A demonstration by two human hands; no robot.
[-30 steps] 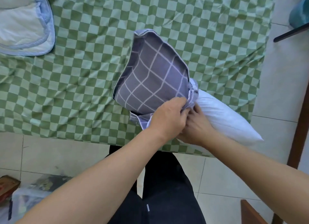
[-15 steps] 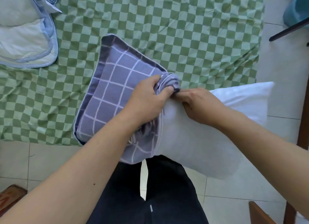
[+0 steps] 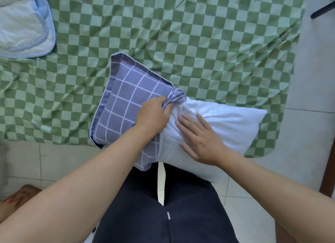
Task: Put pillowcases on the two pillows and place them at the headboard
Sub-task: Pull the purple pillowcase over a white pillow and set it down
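Note:
A white pillow (image 3: 228,126) lies across the near edge of the bed, its left end inside a purple pillowcase with a white grid (image 3: 125,99). My left hand (image 3: 154,114) is shut on the bunched open edge of the pillowcase, at the pillow's top side. My right hand (image 3: 199,137) lies flat and open on the bare white part of the pillow, fingers spread. The pillow's right half is uncovered and reaches toward the bed's corner.
The bed carries a green and white checked sheet (image 3: 181,34). A folded white quilt with blue trim (image 3: 23,25) lies at the far left. Tiled floor (image 3: 308,79) runs along the right. A brown wooden piece (image 3: 326,170) stands at the right edge.
The pillow and pillowcase have been laid flatter along the bed edge. My right hand has let go of the pillowcase edge and opened flat on the pillow. My left hand keeps its grip.

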